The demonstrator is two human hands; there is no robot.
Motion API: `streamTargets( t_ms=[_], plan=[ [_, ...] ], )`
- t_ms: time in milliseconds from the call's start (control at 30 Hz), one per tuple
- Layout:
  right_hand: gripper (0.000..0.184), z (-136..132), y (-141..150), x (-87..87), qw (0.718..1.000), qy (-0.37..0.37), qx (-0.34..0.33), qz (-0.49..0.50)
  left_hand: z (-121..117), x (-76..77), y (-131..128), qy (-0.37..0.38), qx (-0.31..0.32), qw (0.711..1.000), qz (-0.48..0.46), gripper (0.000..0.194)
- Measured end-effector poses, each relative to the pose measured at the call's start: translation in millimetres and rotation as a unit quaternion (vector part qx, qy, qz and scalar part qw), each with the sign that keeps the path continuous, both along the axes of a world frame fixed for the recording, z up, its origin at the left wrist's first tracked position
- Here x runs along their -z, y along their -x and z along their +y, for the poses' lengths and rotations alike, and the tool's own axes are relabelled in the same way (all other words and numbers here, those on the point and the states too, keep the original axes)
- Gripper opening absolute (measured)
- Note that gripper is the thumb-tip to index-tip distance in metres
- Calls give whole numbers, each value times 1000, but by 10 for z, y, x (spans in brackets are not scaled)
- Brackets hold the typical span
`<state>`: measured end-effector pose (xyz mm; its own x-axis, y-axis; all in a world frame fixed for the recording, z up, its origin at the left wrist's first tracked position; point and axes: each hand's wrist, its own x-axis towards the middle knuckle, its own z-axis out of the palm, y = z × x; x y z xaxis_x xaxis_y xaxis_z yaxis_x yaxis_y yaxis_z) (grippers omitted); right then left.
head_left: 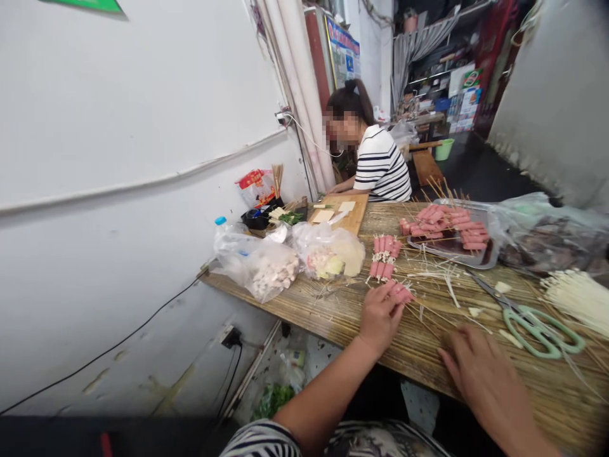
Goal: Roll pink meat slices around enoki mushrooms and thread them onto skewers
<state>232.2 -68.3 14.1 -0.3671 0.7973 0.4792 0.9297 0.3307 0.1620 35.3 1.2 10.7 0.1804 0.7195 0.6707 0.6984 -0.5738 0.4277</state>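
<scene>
Between the fingers and thumb of my left hand (380,320) is a skewered pink meat roll (398,292) with white enoki ends poking out. Just beyond it lie several more enoki-filled meat rolls (384,254), set side by side. Thin bamboo skewers (431,312) run from the held roll toward my right hand (490,374). That hand hovers low over the table's near edge, slightly blurred, thumb apart from its bent fingers and no object visible in it. Green-handled scissors (542,330) rest to its right, beside loose enoki strands (450,279).
A clear tray (490,254) holds skewered meat rolls. Enoki mushrooms (575,295) and a dark-filled plastic bag (556,235) are at right. Bags of food (271,270) line the table's left side. Across the table, a person in a striped shirt (383,165) sits by a cutting board (356,212).
</scene>
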Motion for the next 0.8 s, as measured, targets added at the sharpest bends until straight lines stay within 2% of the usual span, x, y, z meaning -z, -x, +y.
streamTargets(
  t_ms=[100,200,300,433,633,800],
  plan=[
    [23,4,-82,-55,998,16,50,-38,-106,-26,105,-3,-57,998,-15,30],
    [19,35,-135,-82,995,58,36,-78,-222,31,268,-22,-91,994,-63,25],
    [11,107,-151,-123,993,71,29,-92,-346,98,416,-40,-84,991,-94,26],
    [13,208,-182,-170,993,59,17,-105,-525,102,517,-46,-81,991,-99,28],
    [17,345,-245,-175,993,57,-11,-104,-719,107,529,-44,-75,990,-107,29],
    [18,490,-326,-227,991,90,-29,-95,-791,133,473,-40,-64,991,-114,30]
  ],
)
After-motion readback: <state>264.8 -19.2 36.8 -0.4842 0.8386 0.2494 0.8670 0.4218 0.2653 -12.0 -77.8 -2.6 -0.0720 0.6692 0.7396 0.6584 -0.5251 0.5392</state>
